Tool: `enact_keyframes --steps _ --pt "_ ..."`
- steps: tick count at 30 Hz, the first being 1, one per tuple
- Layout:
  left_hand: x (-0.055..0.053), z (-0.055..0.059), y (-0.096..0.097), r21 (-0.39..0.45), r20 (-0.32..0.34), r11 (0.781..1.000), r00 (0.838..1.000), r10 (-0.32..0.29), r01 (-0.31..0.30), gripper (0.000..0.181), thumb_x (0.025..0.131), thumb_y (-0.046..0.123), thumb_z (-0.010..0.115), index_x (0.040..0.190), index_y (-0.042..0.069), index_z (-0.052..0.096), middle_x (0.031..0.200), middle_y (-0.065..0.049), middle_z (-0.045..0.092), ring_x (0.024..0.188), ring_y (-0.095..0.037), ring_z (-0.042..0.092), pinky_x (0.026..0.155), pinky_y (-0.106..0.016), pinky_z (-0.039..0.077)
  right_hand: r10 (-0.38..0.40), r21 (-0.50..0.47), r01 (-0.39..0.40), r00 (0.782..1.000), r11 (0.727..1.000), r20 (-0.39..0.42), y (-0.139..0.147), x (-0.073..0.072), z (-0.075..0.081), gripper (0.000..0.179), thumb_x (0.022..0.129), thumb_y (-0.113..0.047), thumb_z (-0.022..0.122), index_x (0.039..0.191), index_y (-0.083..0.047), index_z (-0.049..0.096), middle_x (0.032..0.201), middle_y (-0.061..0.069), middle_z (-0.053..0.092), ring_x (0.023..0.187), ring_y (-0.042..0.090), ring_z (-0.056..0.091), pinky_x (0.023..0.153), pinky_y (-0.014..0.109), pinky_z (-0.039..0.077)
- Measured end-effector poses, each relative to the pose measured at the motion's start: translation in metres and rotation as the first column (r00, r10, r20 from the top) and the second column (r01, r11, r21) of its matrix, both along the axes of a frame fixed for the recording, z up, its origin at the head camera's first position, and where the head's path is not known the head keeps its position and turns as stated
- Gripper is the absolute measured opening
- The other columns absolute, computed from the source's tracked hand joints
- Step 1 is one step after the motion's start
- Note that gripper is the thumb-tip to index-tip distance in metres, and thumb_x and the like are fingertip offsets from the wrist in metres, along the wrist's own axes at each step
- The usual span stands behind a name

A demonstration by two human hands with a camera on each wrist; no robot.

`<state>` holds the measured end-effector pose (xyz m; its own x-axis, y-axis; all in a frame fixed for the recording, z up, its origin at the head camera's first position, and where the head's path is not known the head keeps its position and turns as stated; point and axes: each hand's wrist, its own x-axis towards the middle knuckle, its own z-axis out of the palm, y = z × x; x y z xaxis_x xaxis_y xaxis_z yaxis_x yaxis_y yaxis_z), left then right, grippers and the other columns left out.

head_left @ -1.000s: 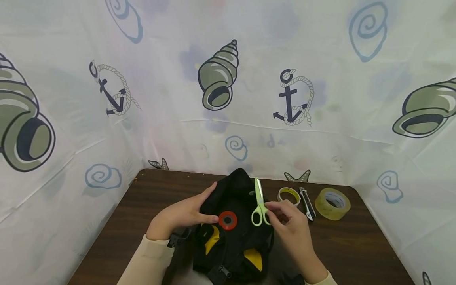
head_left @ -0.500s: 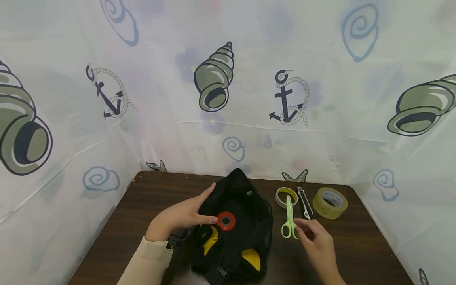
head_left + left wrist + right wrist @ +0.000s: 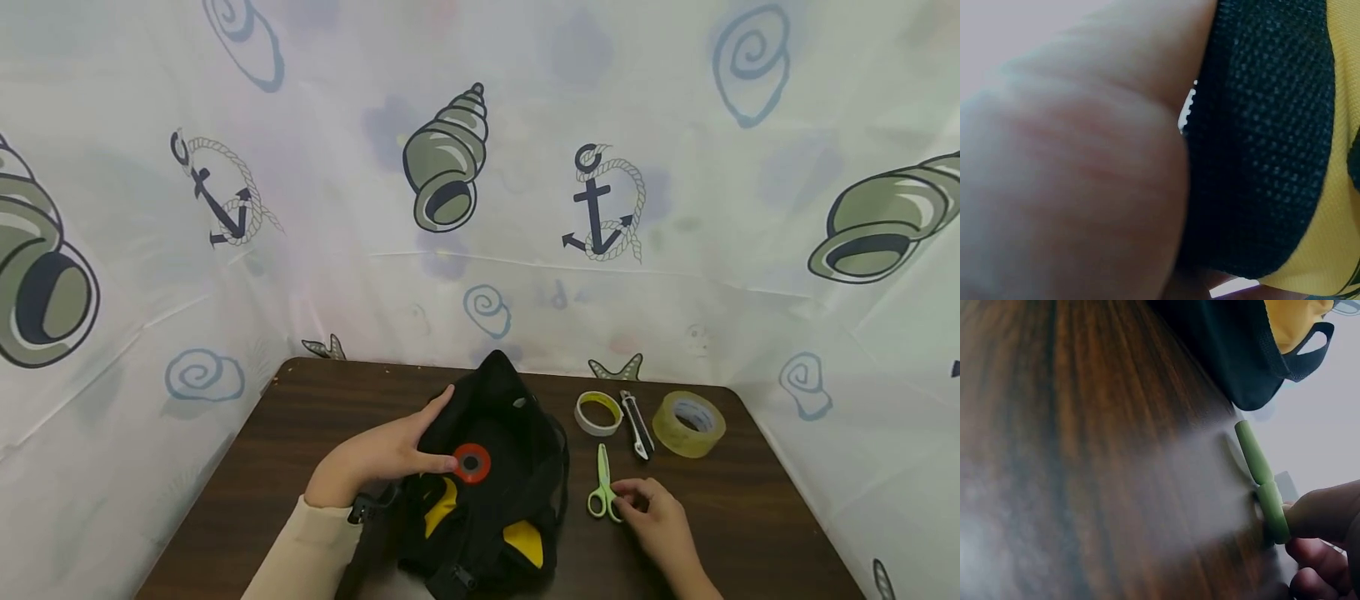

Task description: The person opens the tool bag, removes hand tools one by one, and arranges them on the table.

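A black bag [image 3: 517, 483] with yellow patches stands upright on the table before me. My left hand [image 3: 378, 457] grips its left upper side, thumb in front and fingers behind, out of sight. The thumb tip reaches the edge of a red ring with a dark centre [image 3: 485, 463] on the bag's front. In the left wrist view, black webbing [image 3: 1266, 144] and yellow fabric fill the space beside the hand. To the right of the bag, my right hand [image 3: 662, 523] pinches one handle loop of light green scissors [image 3: 603, 483], blades pointing away, low over the table.
Behind the scissors sit a white tape roll with a yellow inside [image 3: 598, 429], a utility knife [image 3: 637, 427] and a wide clear tape roll [image 3: 667, 432]. The dark wooden table [image 3: 750, 508] ends at a patterned cloth wall [image 3: 525, 208] on its back and sides.
My right hand has carried the scissors from in front of the bag rightward, then down to the table beside it. The left hand keeps its hold on the bag.
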<state>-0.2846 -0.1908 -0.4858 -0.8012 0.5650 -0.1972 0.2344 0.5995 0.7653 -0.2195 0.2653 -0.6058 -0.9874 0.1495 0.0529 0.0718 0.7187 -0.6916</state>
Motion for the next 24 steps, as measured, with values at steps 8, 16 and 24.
enact_keyframes --steps 8,16,24 --pt "-0.0019 0.0001 0.0032 -0.001 0.024 1.000 1.000 0.000 0.001 0.113 0.098 0.062 0.075 0.175 0.044 -0.006 0.184 -0.008 0.014 0.166 -0.042 0.031 0.129 -0.069 0.032 0.029 0.018 -0.027 0.996 0.999 -0.086 0.0030 0.0002 -0.0014 0.015 0.094 -0.010 0.086 0.103 -0.022 0.082 0.091 -0.004 0.062 0.072 0.003 0.052 0.066 0.023 0.045" --pt "-0.0024 -0.0020 0.0034 0.008 0.024 1.000 1.000 0.001 -0.001 0.113 0.099 0.061 0.075 0.175 0.043 -0.006 0.185 -0.009 0.013 0.166 -0.042 0.029 0.129 -0.069 0.031 0.043 0.021 -0.042 0.998 0.999 -0.052 0.0043 -0.0027 0.0009 0.015 0.095 -0.011 0.085 0.104 -0.022 0.082 0.093 -0.002 0.062 0.074 0.005 0.052 0.067 0.023 0.045" --pt "-0.0044 -0.0037 0.0038 0.007 0.015 1.000 1.000 -0.008 0.007 0.113 0.098 0.061 0.075 0.175 0.043 -0.006 0.185 -0.009 0.013 0.167 -0.042 0.028 0.130 -0.069 0.030 0.027 -0.039 -0.031 0.994 0.999 -0.102 0.0064 -0.0023 -0.0020 0.010 0.098 -0.012 0.082 0.104 -0.021 0.082 0.092 -0.003 0.063 0.073 0.003 0.052 0.066 0.023 0.045"
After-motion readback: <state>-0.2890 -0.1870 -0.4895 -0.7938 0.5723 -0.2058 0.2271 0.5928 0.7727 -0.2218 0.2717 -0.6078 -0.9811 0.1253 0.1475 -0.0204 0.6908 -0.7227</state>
